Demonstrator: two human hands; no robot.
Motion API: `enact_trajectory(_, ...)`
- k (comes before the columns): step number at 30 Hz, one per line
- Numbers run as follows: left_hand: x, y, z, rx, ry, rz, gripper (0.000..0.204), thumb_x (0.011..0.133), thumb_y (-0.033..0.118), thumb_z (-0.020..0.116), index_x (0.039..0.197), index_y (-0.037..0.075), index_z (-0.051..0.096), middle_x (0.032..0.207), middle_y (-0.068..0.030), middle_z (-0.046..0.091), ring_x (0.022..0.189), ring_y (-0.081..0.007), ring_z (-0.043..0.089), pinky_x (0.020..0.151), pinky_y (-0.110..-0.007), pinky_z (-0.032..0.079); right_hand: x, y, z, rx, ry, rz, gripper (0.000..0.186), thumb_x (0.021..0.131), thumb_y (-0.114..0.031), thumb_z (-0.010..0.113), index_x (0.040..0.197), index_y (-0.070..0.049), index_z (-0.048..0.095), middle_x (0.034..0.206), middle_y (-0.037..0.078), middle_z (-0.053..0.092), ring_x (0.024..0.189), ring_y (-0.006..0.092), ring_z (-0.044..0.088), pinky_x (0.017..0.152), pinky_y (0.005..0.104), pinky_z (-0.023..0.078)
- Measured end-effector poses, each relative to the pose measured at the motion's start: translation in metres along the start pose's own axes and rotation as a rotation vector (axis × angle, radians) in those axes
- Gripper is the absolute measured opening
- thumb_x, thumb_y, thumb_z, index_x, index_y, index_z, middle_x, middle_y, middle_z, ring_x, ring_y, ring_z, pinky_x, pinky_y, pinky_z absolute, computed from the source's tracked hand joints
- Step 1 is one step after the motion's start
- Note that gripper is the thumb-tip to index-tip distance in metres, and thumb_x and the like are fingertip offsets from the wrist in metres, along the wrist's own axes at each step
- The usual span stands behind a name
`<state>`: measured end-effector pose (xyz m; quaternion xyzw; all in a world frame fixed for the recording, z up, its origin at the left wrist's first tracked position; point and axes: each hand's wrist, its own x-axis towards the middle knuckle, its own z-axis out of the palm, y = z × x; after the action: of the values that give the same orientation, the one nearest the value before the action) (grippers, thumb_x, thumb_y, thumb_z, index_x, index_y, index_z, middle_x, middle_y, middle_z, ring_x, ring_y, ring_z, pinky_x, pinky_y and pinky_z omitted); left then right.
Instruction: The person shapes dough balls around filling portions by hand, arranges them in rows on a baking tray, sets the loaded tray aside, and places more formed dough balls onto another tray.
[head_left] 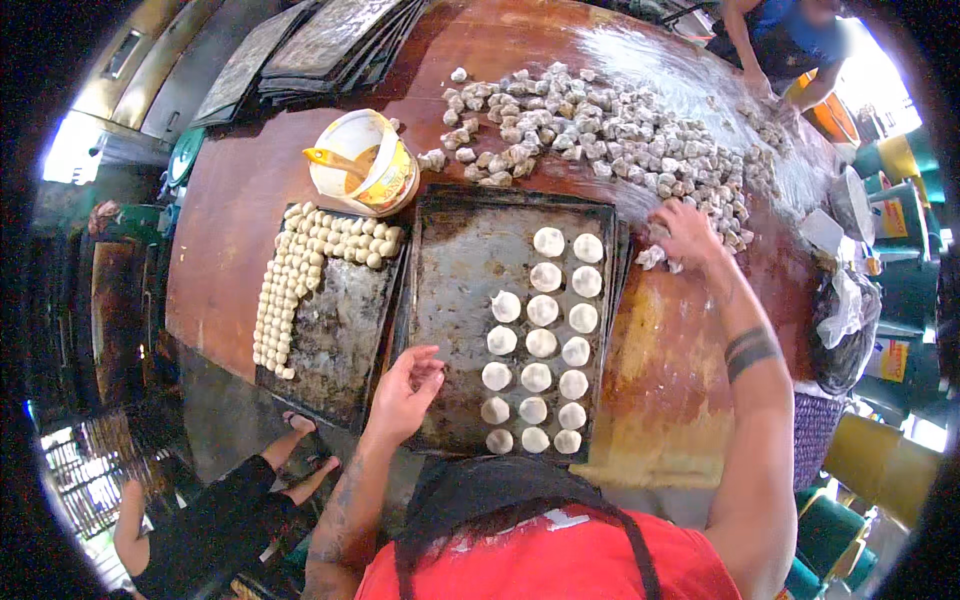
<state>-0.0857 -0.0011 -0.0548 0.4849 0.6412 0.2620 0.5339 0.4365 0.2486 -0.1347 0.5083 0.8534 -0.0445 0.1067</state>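
Note:
In front of me lies a dark, worn baking tray (450, 280) with flattened white dough rounds (541, 343) in columns along its right half. Over the tray's left edge hovers my left hand (406, 396), fingers loosely bent and apart, nothing visible in it. My right hand (688, 236) reaches to the near right edge of a big heap of flour-dusted lumps (610, 125). Its fingers are spread over a few whitish pieces (652, 258), touching or just above them; the fingertips are partly hidden. Small pale dough balls (300, 270) fill part of a second tray (335, 325) on the left.
A white and yellow bucket (392, 180) with an orange-handled tool (335, 160) stands beyond the trays. Stacked dark trays (335, 50) lie at the far left. Across the table another person's hands (775, 95) work near the heap. A person in black (205, 525) is at lower left.

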Motion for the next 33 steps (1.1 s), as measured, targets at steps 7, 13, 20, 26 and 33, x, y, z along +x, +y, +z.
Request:
enact_trajectory(7,-0.012,0.000,-0.003,0.040,0.003,-0.020,0.037,0.098,0.006,0.068,0.134,0.002,0.061,0.114,-0.0076,0.071,0.102,-0.0148,0.065,0.090,-0.031,0.053,-0.062,-0.056,-0.006,0.602,0.216,0.304,0.042,0.085,-0.034,0.075,0.120,-0.010,0.071,0.119,0.019,0.068,0.117,0.0374,0.063,0.099,0.0471,0.053)
enact_trajectory(13,-0.006,-0.004,0.013,0.090,-0.003,0.052,0.034,0.098,0.008,0.067,0.132,0.001,0.062,0.111,-0.0066,0.072,0.099,-0.0139,0.066,0.089,-0.031,0.054,-0.077,0.037,0.065,0.034,0.175,0.814,0.069,0.097,-0.042,0.062,0.161,-0.029,0.040,0.167,0.015,0.035,0.157,0.0306,0.028,0.130,0.0491,0.012)
enact_trajectory(20,-0.024,-0.051,-0.060,0.238,0.308,0.119,0.026,0.096,0.012,0.070,0.120,0.003,0.070,0.099,-0.0117,0.075,0.090,-0.0200,0.072,0.081,-0.034,0.057,-0.134,-0.093,0.032,0.365,0.367,0.784,0.045,0.094,-0.026,0.065,0.136,-0.007,0.064,0.137,0.021,0.061,0.124,0.0416,0.058,0.106,0.0497,0.047)
enact_trajectory(26,0.023,-0.117,-0.186,0.833,0.882,0.041,0.020,0.090,0.011,0.068,0.109,0.005,0.072,0.106,-0.0166,0.073,0.098,-0.0370,0.071,0.087,-0.048,0.057,-0.197,-0.106,0.077,0.381,0.446,0.639,0.034,0.096,-0.023,0.068,0.126,-0.006,0.067,0.122,0.019,0.066,0.114,0.0372,0.063,0.101,0.0460,0.050)
enact_trajectory(33,0.038,-0.139,-0.237,1.095,0.882,0.009,0.021,0.079,0.008,0.074,0.100,0.007,0.073,0.101,-0.0146,0.073,0.097,-0.0372,0.069,0.088,-0.050,0.055,-0.228,-0.118,0.057,0.571,0.578,0.771,0.021,0.094,-0.019,0.073,0.110,-0.007,0.066,0.094,0.009,0.064,0.084,0.0218,0.063,0.078,0.0379,0.052)
